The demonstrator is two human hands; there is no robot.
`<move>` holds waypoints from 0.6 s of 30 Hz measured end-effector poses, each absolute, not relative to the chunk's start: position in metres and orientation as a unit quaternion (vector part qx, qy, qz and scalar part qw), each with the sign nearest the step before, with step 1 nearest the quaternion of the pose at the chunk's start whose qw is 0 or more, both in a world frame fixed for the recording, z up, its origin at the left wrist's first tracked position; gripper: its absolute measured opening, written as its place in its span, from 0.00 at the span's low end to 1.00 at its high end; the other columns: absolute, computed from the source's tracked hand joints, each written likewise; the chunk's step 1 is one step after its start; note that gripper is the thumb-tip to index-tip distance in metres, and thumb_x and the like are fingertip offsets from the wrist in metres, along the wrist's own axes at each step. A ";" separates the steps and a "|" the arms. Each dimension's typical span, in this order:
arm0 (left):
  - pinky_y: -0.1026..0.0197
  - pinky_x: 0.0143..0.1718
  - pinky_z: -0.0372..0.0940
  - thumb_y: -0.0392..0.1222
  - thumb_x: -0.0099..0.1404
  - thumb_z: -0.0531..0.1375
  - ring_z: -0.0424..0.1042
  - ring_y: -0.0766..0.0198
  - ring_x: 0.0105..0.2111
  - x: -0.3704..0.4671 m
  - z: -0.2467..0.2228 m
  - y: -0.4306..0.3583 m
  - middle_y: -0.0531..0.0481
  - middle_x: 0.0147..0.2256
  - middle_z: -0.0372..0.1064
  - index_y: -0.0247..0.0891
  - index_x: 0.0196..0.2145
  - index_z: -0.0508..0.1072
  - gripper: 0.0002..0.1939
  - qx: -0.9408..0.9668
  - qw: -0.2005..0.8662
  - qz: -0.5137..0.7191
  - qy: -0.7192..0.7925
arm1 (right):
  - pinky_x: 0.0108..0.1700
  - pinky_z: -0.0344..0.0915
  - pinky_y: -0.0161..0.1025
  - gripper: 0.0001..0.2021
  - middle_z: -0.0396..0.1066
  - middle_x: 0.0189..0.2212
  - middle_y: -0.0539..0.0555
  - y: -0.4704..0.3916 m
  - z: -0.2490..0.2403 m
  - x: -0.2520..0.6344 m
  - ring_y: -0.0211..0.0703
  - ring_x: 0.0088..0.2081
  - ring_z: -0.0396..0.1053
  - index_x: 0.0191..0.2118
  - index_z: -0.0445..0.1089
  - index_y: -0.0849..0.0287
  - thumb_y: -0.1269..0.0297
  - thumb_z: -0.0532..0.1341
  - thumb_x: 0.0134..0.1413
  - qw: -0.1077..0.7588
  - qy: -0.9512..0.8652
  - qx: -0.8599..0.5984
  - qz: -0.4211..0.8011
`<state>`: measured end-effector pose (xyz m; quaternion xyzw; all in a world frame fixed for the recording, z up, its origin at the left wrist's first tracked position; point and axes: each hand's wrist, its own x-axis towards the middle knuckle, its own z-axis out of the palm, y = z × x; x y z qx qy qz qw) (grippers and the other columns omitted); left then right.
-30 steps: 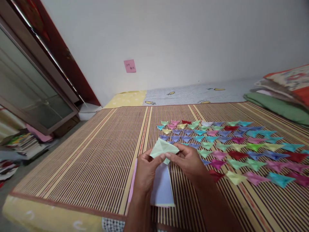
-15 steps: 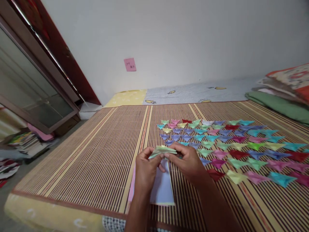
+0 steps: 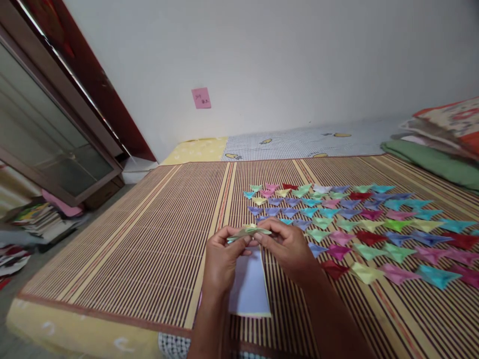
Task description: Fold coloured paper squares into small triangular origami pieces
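A pale green piece of folded paper (image 3: 250, 231) is pinched between my two hands, above the striped mat. My left hand (image 3: 222, 254) grips its left end, thumb toward me and fingers behind. On the right end, the thumb and fingers of my right hand (image 3: 288, 247) are closed in the same way. Below the hands lies a stack of paper sheets (image 3: 251, 286), a lavender one on top, partly covered by my left wrist. To the right, rows of small folded paper pieces (image 3: 368, 239) in many colours rest on the mat.
The striped mat (image 3: 123, 249) covers a bed against a white wall (image 3: 280, 65). Folded bedding (image 3: 430, 159) is piled at the far right. A pink note (image 3: 201, 98) sticks to the wall. Books (image 3: 35, 219) and a glass-panelled door (image 3: 56, 114) are at the left.
The green paper has tilted flatter and shifted slightly left in my fingers. My left hand has moved a little left and the right hand stays nearly in place.
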<state>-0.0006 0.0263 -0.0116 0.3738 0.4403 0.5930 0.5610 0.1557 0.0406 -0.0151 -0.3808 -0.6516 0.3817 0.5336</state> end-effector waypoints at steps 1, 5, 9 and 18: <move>0.67 0.28 0.72 0.38 0.49 0.76 0.79 0.64 0.27 0.000 -0.012 0.026 0.49 0.29 0.80 0.34 0.26 0.77 0.12 0.364 0.565 0.598 0.436 | 0.39 0.64 0.41 0.07 0.72 0.32 0.51 0.041 -0.016 0.155 0.45 0.37 0.70 0.30 0.75 0.56 0.67 0.63 0.60 0.543 -0.643 -0.375 0.388; 0.66 0.35 0.75 0.36 0.46 0.78 0.79 0.67 0.27 0.002 -0.010 0.027 0.51 0.27 0.80 0.34 0.25 0.77 0.13 0.343 0.566 0.626 0.412 | 0.40 0.65 0.41 0.03 0.72 0.35 0.52 0.043 -0.021 0.153 0.45 0.40 0.70 0.34 0.77 0.56 0.68 0.65 0.58 0.577 -0.608 -0.366 0.404; 0.68 0.35 0.74 0.36 0.46 0.77 0.79 0.68 0.28 0.001 -0.009 0.027 0.51 0.27 0.81 0.34 0.28 0.81 0.12 0.352 0.559 0.633 0.404 | 0.42 0.66 0.41 0.02 0.72 0.37 0.52 0.043 -0.023 0.153 0.46 0.43 0.70 0.34 0.78 0.55 0.68 0.67 0.56 0.580 -0.604 -0.358 0.413; 0.66 0.35 0.75 0.40 0.47 0.78 0.81 0.64 0.28 0.003 -0.010 0.028 0.47 0.29 0.83 0.33 0.32 0.83 0.15 0.328 0.575 0.634 0.398 | 0.43 0.67 0.41 0.09 0.74 0.34 0.52 0.041 -0.015 0.148 0.46 0.40 0.72 0.31 0.78 0.55 0.64 0.63 0.62 0.590 -0.601 -0.364 0.398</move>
